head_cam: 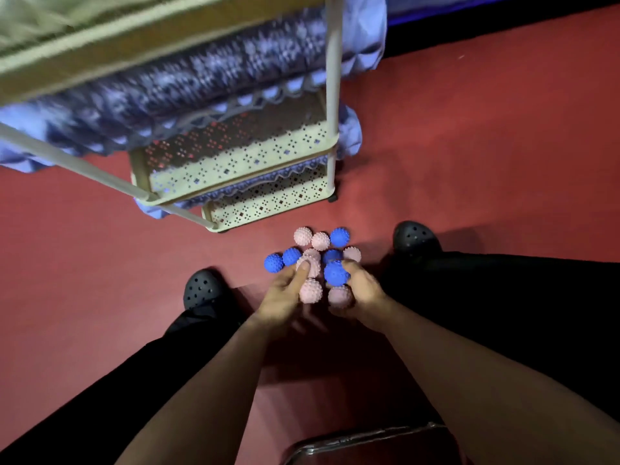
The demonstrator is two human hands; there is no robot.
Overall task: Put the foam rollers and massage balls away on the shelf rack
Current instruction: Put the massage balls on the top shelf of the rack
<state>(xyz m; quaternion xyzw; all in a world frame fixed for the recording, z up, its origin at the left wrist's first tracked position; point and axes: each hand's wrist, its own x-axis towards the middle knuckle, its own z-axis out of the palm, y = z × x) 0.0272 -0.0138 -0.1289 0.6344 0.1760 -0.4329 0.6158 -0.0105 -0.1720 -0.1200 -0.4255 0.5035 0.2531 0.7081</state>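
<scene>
Knobbly matt massage balls; perforated plastic shelf rack

Head camera, looking steeply down

One close view from above, facing forward and down; the floor spreads beyond both hands, left hand, right hand.

dim light; shelf rack smeared by motion blur, wide-angle bending at edges, soft floor shadows.

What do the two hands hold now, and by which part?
Left hand grips pink balls, right hand a blue ball and pink one, round their sides.
</scene>
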